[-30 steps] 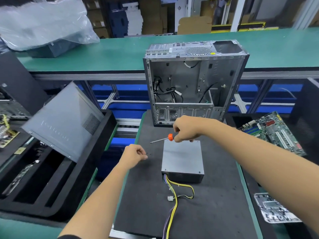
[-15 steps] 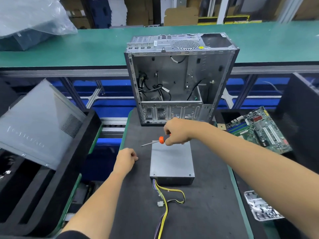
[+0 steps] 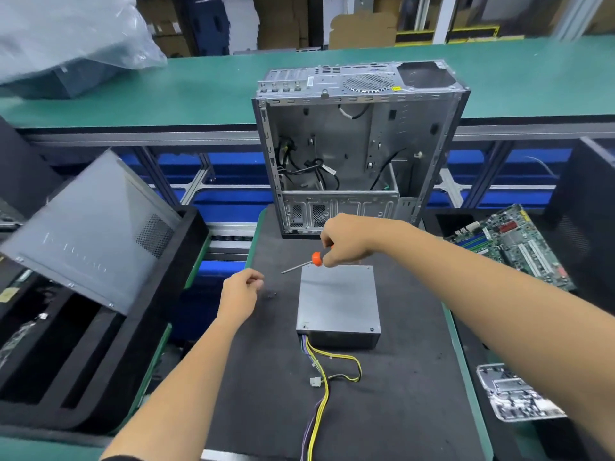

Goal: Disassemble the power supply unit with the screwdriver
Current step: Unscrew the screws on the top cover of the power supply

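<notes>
The power supply unit (image 3: 337,302) is lying flat on the black mat (image 3: 382,410), casing closed. The right hand (image 3: 346,241) is gripping the orange-handled screwdriver (image 3: 307,261) above its far-left corner; the left hand (image 3: 239,296) is curling loosely, apparently setting down a small dark screw (image 3: 272,296). Next, the tip needs seating in another casing screw

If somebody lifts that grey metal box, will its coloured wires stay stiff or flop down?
They would probably flop: the wires already lie in loose curves and a loop on the black mat. The power supply unit itself looks rigid, a flat-sided metal box, likely heavy for its size. Its broad flat base seems unlikely to tip.
</notes>
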`<state>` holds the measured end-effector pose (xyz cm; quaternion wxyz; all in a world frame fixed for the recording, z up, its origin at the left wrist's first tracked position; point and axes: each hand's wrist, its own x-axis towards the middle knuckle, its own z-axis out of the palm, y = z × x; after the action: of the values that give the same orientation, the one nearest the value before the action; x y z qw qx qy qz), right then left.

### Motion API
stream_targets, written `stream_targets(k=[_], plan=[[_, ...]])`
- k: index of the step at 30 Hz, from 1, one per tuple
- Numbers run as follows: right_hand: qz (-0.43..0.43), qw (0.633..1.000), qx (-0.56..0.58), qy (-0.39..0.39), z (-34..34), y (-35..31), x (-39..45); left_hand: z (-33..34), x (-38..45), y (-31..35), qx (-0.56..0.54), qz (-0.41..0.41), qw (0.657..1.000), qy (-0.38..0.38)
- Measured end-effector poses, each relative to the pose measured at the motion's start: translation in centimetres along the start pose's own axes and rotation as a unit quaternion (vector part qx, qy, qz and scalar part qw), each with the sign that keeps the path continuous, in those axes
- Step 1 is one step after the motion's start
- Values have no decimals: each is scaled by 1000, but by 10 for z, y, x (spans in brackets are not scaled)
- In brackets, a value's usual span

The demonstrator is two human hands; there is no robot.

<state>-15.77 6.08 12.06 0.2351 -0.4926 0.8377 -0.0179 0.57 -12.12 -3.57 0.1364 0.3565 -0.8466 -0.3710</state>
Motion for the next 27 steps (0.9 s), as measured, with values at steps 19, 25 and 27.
stream_targets(k=[19, 25, 27], plan=[[-7, 994, 67, 87, -34, 12, -85, 65, -71, 115, 18, 252, 933, -255], [13, 995, 66, 71, -14, 20, -95, 85, -81, 117, 53, 269, 923, -270], [16, 995, 64, 73, -13, 21, -97, 86, -80, 118, 50, 268, 922, -274]])
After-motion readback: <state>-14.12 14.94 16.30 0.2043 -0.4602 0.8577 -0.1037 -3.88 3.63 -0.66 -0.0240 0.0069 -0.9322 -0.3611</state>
